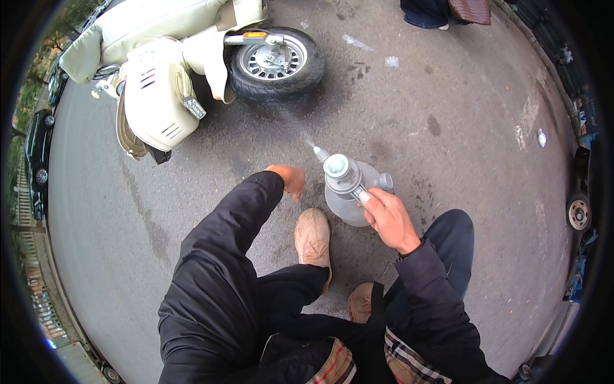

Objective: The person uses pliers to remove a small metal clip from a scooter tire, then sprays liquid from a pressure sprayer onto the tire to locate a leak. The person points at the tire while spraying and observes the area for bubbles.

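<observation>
My right hand (391, 221) is wrapped around the handle of a translucent grey spray bottle (355, 208), its thumb on the upper part of the grip. From the bottle's white nozzle (318, 152) a fine mist drifts toward the black tyre (275, 95) of a cream scooter (157, 96). The tyre's silver spoked rim (272, 61) faces me, with an orange reflector (254, 35) beside it. My left hand (289, 181) hangs left of the bottle, apart from it. Its fingers are curled and partly hidden, and nothing shows in them.
Wet dark patches mark the grey asphalt (435, 125). My tan shoe (313, 240) stands just below the bottle. A person's dark-trousered leg (422, 11) and a reddish bag (471, 11) are at the top. Parked cars (39, 160) line the left, and a loose wheel (579, 212) shows far right.
</observation>
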Demonstrator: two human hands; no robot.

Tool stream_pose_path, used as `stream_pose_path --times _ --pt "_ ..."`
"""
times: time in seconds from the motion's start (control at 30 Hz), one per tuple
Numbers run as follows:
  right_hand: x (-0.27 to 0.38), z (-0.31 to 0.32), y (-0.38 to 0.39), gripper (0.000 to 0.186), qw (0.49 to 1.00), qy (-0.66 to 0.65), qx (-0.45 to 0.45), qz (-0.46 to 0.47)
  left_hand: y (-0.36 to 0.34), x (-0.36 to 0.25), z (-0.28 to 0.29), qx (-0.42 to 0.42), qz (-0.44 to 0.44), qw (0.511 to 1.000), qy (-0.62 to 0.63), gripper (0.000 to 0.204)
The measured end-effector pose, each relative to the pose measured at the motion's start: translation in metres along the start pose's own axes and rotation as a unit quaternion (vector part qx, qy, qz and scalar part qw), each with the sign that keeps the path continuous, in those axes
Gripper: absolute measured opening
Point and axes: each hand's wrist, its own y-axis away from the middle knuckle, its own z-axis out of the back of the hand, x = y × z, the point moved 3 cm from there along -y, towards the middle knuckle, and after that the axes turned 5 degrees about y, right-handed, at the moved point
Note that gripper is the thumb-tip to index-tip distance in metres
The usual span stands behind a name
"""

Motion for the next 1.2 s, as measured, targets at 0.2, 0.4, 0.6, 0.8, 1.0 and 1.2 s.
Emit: stream_pose_path --times 0.2,0.4,0.6,0.8,1.0,1.2 --pt "-0.007 0.002 -0.001 0.044 0.99 -0.109 -0.034 -0.08 0.003 -0.002 0.002 -0.009 -0.006 1.0 0.005 0.042" --pt "-0.015 0.004 -0.002 0.044 0.988 -0.109 -0.046 -0.097 0.004 -0.002 0.003 -0.014 -0.012 1.0 0.005 0.041" --pt "-0.014 0.004 -0.004 0.048 0.999 0.03 -0.009 -0.014 0.006 -0.005 0.006 -0.022 -0.003 1.0 0.007 0.038" --pt "-0.012 0.009 0.001 0.051 0.989 -0.109 -0.042 -0.087 0.007 -0.006 0.006 -0.019 -0.013 1.0 0.012 0.035" --pt "-0.016 0.009 -0.005 0.034 0.992 -0.036 -0.115 -0.03 0.004 -0.002 0.006 -0.03 -0.032 0.999 0.005 0.036" --pt "-0.039 0.018 -0.015 0.019 0.979 -0.052 -0.199 -0.01 0.004 0.002 0.009 -0.043 -0.01 0.999 0.025 0.04"
